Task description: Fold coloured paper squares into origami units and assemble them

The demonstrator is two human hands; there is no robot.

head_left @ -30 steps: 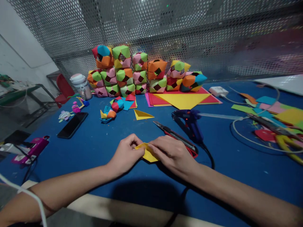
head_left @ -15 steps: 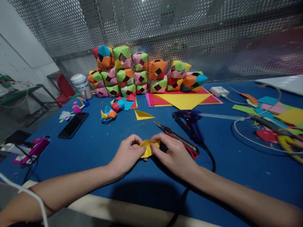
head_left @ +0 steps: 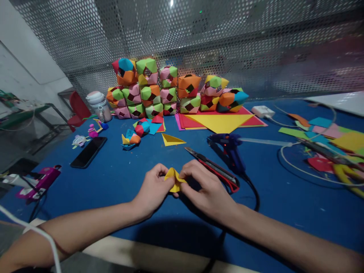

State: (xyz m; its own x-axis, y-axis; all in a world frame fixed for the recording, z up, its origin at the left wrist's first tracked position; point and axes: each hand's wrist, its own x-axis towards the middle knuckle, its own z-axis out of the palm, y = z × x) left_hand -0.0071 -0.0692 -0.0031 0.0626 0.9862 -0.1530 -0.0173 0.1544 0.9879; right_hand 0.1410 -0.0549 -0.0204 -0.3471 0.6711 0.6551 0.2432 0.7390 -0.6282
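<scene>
Blue table spans the view, backed by a perforated metal screen. Against the screen stands a stack of multicoloured paper cubes, two and three high. In front of the stack lie flat red and yellow sheets. Loose coloured paper is scattered at the far right, crossed by a white cable.

Near centre: blue glue gun, resting on the table, with a red-handled knife just beside it. A black phone lies flat at left; a jar stands beyond it. A yellow triangle lies apart, ahead of the hands.

Left hand and right hand meet at the near middle of the table. Both pinch a small folded yellow paper between thumb and fingertips, left gripping its left side, right its right side. The paper is held raised, peaked at the top, just above the table surface.
</scene>
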